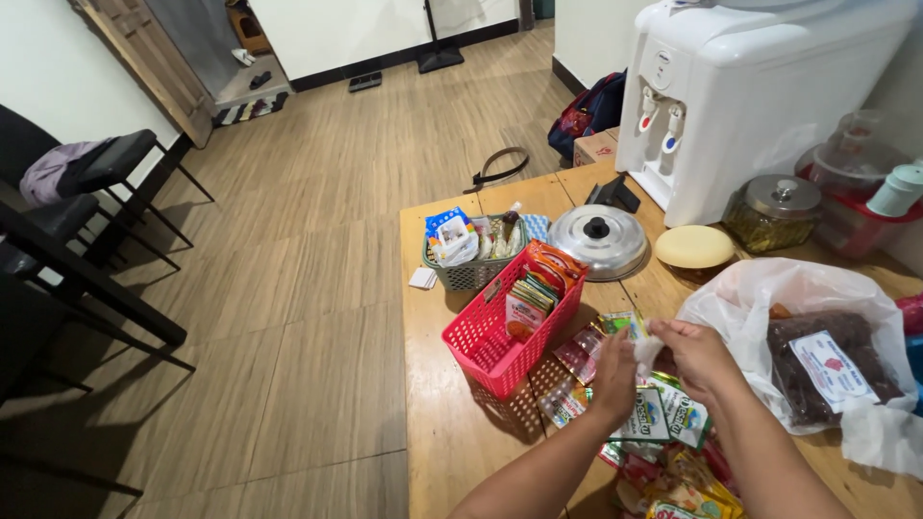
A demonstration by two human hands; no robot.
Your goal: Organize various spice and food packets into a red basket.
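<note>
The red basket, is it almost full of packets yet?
Not yet. The red basket holds one row of sachets at its far end. Both hands, left hand and right hand, pinch the white plastic bag. Loose packets lie on the table.

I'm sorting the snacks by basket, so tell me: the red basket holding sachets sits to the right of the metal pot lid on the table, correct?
Not quite. In the head view the red basket holding sachets sits left of and nearer than the metal pot lid, on the wooden table.
</note>
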